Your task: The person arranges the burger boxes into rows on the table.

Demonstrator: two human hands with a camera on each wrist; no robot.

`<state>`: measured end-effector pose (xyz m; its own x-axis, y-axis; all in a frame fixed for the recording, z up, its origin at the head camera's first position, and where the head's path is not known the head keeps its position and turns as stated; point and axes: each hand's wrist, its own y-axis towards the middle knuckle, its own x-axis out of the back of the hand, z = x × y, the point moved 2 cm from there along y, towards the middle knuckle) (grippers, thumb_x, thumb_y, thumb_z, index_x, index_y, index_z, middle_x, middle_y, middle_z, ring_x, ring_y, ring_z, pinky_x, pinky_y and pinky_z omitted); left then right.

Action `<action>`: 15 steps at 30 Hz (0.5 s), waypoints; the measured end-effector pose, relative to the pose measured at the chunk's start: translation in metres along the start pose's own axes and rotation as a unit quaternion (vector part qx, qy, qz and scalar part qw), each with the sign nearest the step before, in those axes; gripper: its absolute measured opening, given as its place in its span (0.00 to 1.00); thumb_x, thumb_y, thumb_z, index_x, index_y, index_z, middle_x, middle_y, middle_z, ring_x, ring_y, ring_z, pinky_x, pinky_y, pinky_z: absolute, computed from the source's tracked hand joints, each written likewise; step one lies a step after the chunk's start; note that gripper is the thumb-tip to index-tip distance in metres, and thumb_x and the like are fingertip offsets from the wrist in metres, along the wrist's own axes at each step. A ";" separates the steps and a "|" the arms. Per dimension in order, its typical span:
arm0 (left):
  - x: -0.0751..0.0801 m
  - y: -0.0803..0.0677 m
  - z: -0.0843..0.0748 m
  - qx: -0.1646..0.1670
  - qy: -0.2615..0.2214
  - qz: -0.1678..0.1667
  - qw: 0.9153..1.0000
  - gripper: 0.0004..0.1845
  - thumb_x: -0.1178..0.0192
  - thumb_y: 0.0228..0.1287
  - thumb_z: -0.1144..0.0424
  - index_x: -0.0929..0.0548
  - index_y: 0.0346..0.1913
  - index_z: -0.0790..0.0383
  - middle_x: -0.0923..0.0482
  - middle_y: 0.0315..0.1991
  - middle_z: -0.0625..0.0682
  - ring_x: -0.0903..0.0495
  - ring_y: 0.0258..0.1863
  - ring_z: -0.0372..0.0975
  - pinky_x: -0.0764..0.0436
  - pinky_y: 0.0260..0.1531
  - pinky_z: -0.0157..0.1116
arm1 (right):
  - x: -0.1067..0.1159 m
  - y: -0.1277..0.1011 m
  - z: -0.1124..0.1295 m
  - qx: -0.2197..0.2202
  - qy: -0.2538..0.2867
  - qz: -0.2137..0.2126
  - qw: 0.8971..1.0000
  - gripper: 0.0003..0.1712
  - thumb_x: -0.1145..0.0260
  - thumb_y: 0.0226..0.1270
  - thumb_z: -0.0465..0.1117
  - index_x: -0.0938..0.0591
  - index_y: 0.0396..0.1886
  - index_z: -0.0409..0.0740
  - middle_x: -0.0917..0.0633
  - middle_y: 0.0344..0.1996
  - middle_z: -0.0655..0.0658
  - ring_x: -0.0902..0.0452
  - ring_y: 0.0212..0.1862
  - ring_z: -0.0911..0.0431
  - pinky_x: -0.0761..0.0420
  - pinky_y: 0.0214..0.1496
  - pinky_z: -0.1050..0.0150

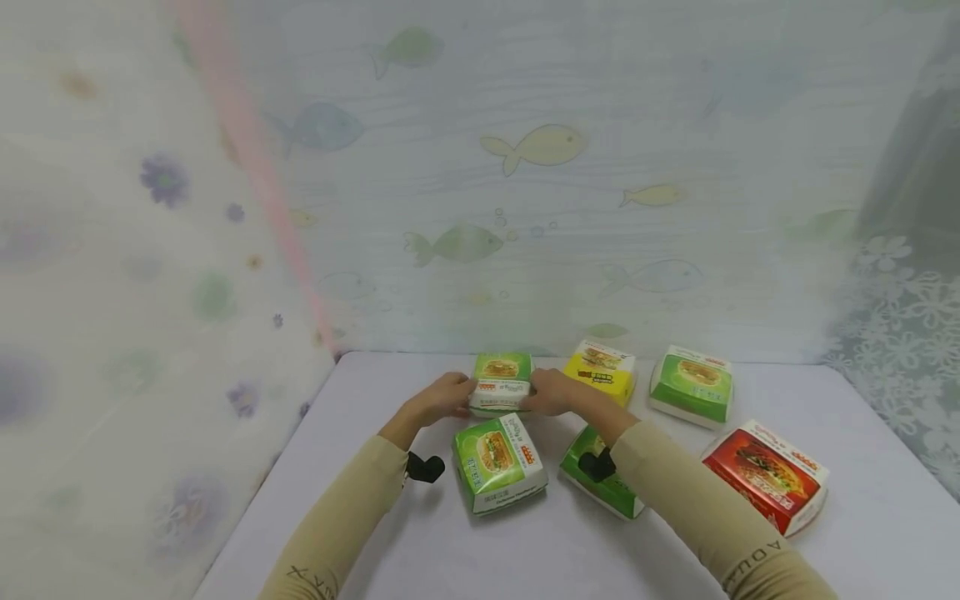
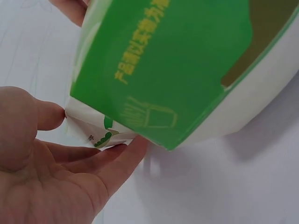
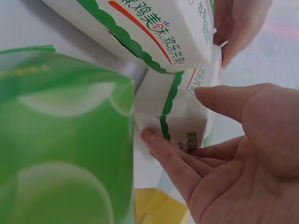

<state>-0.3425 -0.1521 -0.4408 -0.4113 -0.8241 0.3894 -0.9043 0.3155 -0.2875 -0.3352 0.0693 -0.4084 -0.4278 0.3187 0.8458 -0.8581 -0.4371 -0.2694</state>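
Both hands are on the same green-and-white burger box [image 1: 501, 381] at the back of the counter [image 1: 420, 542]. The left hand [image 1: 442, 398] has a grip on its left end, the right hand [image 1: 550, 392] on its right end. From the head view the fingers just blur into the cardboard, so the wrist cams are more useful here. On the left wrist cam, thumb and fingers [image 2: 122, 156] pinch a white corner flap, though another green box fills most of that picture and blocks the rest. On the right wrist cam the fingers [image 3: 168, 156] curl under the box's white side with the thumb above, and a big out-of-focus green surface eats the left half of the picture.

Right in front of the held box sits a second green box [image 1: 497, 461]. A third green box [image 1: 603, 479] is mostly hidden behind the right forearm. Further out there's a yellow box [image 1: 602, 369], another green box [image 1: 692, 383] and a red box [image 1: 768, 475]. The print on all of them is too small to read from the head cam. Fish-patterned curtain [image 1: 525, 167] behind.
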 end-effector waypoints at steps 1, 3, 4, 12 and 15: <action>0.000 0.001 0.000 -0.002 -0.001 0.001 1.000 0.25 0.59 0.85 0.57 0.28 0.64 0.78 0.20 0.53 0.63 0.20 0.57 0.52 0.19 0.59 0.48 | 0.000 0.000 0.000 -0.001 0.002 -0.002 1.000 0.17 0.36 0.75 0.46 0.23 0.49 0.35 0.20 0.40 0.42 0.26 0.40 0.52 0.25 0.40 0.60; 0.001 0.002 0.000 -0.006 -0.001 0.002 1.000 0.25 0.59 0.85 0.57 0.29 0.64 0.78 0.20 0.53 0.64 0.20 0.56 0.52 0.19 0.59 0.48 | -0.001 0.002 0.001 0.000 0.003 -0.008 1.000 0.16 0.36 0.75 0.45 0.23 0.49 0.35 0.20 0.39 0.42 0.26 0.39 0.52 0.25 0.39 0.61; 0.002 0.002 0.001 -0.006 -0.002 0.001 1.000 0.25 0.59 0.85 0.57 0.29 0.65 0.78 0.21 0.53 0.64 0.20 0.57 0.52 0.19 0.59 0.48 | -0.001 0.003 0.002 0.002 0.006 -0.011 1.000 0.16 0.36 0.75 0.44 0.23 0.49 0.35 0.20 0.39 0.42 0.26 0.38 0.52 0.25 0.38 0.62; 0.011 0.011 0.002 -0.005 0.013 -0.025 1.000 0.27 0.59 0.85 0.56 0.31 0.68 0.79 0.22 0.56 0.65 0.22 0.58 0.52 0.19 0.59 0.48 | 0.000 0.015 0.004 0.023 0.020 -0.038 0.999 0.10 0.37 0.74 0.40 0.22 0.41 0.35 0.23 0.28 0.46 0.31 0.28 0.56 0.31 0.29 0.66; 0.015 0.016 0.003 0.000 0.016 -0.028 0.999 0.28 0.60 0.85 0.56 0.33 0.69 0.79 0.23 0.58 0.66 0.22 0.60 0.53 0.20 0.59 0.48 | 0.000 0.020 0.005 0.023 0.022 -0.045 0.998 0.10 0.38 0.75 0.40 0.23 0.37 0.36 0.25 0.27 0.46 0.33 0.28 0.56 0.32 0.30 0.65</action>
<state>-0.3627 -0.1611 -0.4419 -0.3645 -0.8245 0.4329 -0.9256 0.2699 -0.2654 -0.3508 0.0568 -0.4115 -0.3627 0.3953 0.8439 -0.8801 -0.4429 -0.1709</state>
